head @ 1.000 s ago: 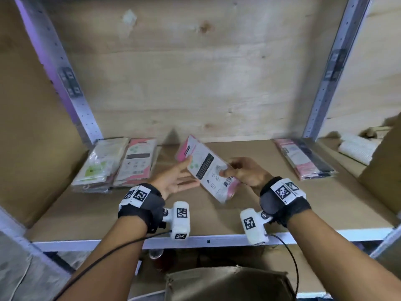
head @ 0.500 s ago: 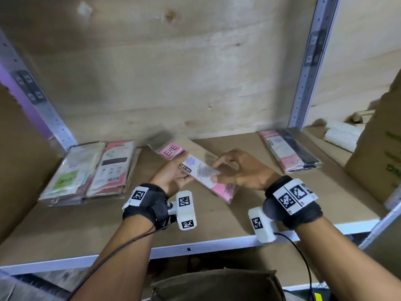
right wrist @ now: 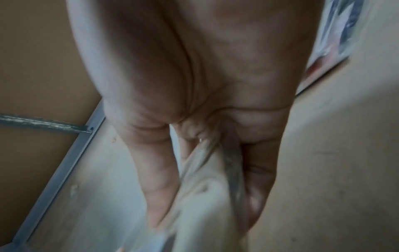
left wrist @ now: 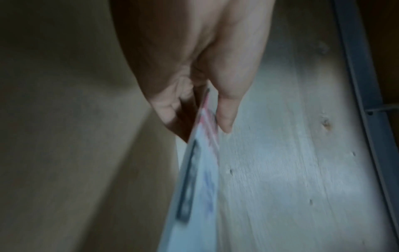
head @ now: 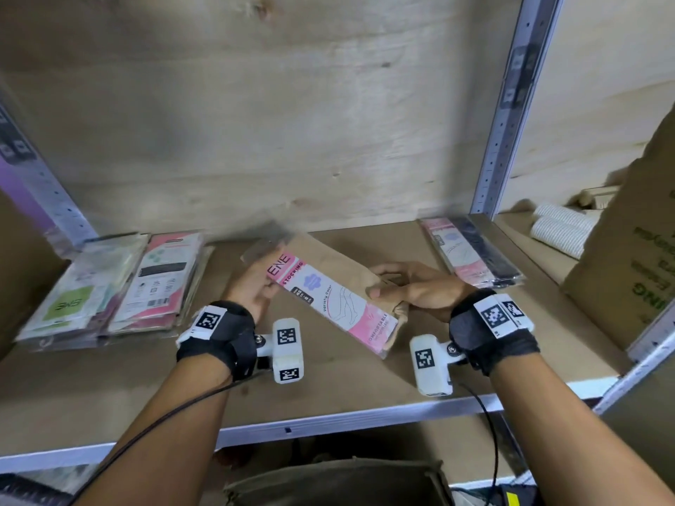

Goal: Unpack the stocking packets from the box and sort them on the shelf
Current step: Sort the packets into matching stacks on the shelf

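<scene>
Packet [head: 330, 299] of stockings at frame centre, above the shelf [head: 328, 388]. My left hand [head: 252, 290] pinches its pink end; my right hand [head: 412, 292] pinches its far edge.

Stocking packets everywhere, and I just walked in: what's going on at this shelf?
A person is sorting stocking packets. Both hands hold one pink-and-white packet above the shelf board: the left hand pinches its top end, the right hand grips its far edge. Two piles lie at left, another pile at right.
</scene>
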`<move>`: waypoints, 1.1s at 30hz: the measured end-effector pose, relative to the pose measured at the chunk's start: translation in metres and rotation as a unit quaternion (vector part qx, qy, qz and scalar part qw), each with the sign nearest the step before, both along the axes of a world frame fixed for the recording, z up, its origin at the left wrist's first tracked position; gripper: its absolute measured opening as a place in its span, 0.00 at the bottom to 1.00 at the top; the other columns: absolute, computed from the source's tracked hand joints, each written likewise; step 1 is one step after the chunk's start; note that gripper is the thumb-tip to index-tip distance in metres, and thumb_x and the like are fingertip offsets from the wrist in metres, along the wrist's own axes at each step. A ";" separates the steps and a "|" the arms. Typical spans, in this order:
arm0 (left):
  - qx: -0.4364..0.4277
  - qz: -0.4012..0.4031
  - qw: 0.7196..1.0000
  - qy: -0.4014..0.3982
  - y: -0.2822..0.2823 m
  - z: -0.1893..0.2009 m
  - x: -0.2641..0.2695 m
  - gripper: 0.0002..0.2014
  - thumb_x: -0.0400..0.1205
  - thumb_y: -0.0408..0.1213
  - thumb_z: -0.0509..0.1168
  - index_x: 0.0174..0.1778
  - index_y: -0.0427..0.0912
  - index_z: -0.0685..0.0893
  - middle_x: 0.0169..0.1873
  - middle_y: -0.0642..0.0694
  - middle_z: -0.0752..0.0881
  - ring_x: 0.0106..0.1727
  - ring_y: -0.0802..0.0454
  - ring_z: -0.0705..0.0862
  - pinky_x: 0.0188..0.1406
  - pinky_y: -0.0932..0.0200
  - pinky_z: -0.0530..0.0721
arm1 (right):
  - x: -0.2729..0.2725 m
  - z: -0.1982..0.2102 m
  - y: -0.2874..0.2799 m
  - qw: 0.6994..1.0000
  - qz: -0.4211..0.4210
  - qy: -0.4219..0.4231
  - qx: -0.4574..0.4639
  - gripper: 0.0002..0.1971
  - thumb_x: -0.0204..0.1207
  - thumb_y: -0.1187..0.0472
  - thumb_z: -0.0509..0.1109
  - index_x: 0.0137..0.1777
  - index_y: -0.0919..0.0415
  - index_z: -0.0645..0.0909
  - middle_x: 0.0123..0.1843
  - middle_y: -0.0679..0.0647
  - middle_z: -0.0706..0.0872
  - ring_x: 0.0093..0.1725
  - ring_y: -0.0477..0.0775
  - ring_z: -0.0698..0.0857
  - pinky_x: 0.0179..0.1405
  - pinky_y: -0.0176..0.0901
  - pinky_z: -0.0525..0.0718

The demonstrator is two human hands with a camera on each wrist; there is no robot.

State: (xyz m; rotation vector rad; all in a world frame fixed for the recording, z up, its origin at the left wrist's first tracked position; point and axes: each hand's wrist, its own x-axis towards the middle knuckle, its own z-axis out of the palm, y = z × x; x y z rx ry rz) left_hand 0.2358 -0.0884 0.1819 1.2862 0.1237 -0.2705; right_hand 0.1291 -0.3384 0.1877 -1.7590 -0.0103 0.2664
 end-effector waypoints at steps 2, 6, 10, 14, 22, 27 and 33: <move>0.053 0.023 0.998 -0.038 0.011 0.002 0.003 0.13 0.78 0.49 0.74 0.56 0.50 0.88 0.39 0.52 0.93 0.34 0.60 0.90 0.33 0.66 0.84 | -0.001 -0.002 -0.004 1.000 0.007 0.006 -0.009 0.19 0.77 0.70 0.73 0.67 0.70 0.80 0.65 0.77 0.82 0.58 0.76 0.81 0.67 0.81 0.70; 0.099 0.030 0.990 -0.099 0.022 0.008 0.001 0.11 0.79 0.51 0.72 0.49 0.48 0.90 0.42 0.53 0.94 0.36 0.57 0.92 0.37 0.58 0.87 | -0.001 -0.004 -0.010 0.999 0.004 0.017 -0.032 0.18 0.73 0.65 0.78 0.61 0.70 0.84 0.60 0.68 0.88 0.62 0.75 0.85 0.68 0.68 0.79; 0.131 0.036 0.986 -0.100 0.030 0.009 0.001 0.06 0.80 0.48 0.72 0.43 0.51 0.87 0.43 0.49 0.94 0.37 0.54 0.91 0.39 0.56 0.85 | -0.003 -0.005 -0.013 0.999 -0.006 0.021 -0.024 0.15 0.68 0.58 0.81 0.52 0.65 0.87 0.53 0.64 0.91 0.52 0.64 0.89 0.48 0.45 0.88; 0.185 0.050 0.976 -0.107 0.037 0.007 -0.002 0.13 0.79 0.51 0.69 0.30 0.52 0.82 0.28 0.49 0.90 0.29 0.51 0.88 0.37 0.56 0.83 | -0.006 -0.003 -0.011 0.999 0.010 0.005 -0.030 0.15 0.75 0.60 0.77 0.57 0.69 0.86 0.55 0.67 0.90 0.53 0.62 0.87 0.54 0.52 0.82; 0.164 -0.004 0.984 -0.068 0.038 0.011 -0.012 0.14 0.86 0.51 0.63 0.35 0.54 0.74 0.20 0.49 0.83 0.17 0.56 0.79 0.17 0.66 0.75 | -0.009 -0.004 -0.007 0.999 0.037 0.004 -0.038 0.15 0.79 0.67 0.72 0.64 0.73 0.82 0.63 0.74 0.85 0.58 0.62 0.83 0.68 0.59 0.77; 0.128 -0.049 0.990 -0.004 0.045 0.009 -0.012 0.14 0.91 0.39 0.56 0.38 0.42 0.74 0.12 0.51 0.79 0.10 0.58 0.74 0.08 0.70 0.69 | -0.011 0.001 -0.003 0.996 0.062 0.023 -0.056 0.15 0.77 0.62 0.74 0.61 0.67 0.85 0.51 0.62 0.84 0.48 0.58 0.79 0.42 0.40 0.77; -0.044 0.040 0.995 0.083 0.043 0.010 -0.006 0.18 0.85 0.62 0.58 0.44 0.51 0.80 0.18 0.49 0.83 0.12 0.57 0.77 0.08 0.69 0.67 | -0.008 -0.003 -0.003 0.999 0.018 0.022 0.018 0.21 0.72 0.63 0.77 0.63 0.73 0.82 0.50 0.66 0.80 0.48 0.63 0.70 0.34 0.41 0.68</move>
